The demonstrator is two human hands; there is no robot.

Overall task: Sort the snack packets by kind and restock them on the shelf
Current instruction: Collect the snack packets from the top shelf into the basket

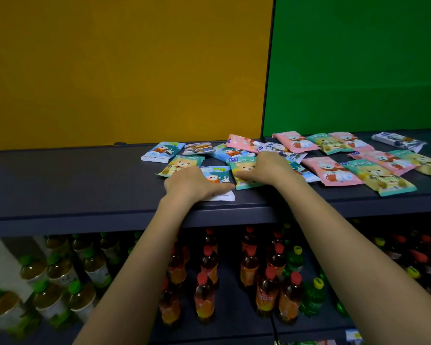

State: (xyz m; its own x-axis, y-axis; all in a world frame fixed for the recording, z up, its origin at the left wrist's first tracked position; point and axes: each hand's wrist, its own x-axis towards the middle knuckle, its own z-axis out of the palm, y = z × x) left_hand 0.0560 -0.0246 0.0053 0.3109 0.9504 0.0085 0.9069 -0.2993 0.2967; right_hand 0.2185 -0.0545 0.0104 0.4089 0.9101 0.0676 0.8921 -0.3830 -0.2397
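Seen from the head camera, the left hand (197, 184) lay flat with its fingers straight, pressing a blue plastic snack packet (215, 176) near the front of the dark grey metal shelf (85, 175). The right hand (268, 170), its fingers also flat and gripping nothing, rested on a teal bear-printed packet (244, 168) just beside it. Pink and teal packets (331, 170) lay scattered to the right.

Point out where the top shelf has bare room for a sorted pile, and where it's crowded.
Free: the left stretch of the shelf below the yellow panel, up to the leftmost blue packet. Also bare: a narrow front strip right of the right hand. Crowded: from that packet rightward, on below the green panel, packets touch and overlap.
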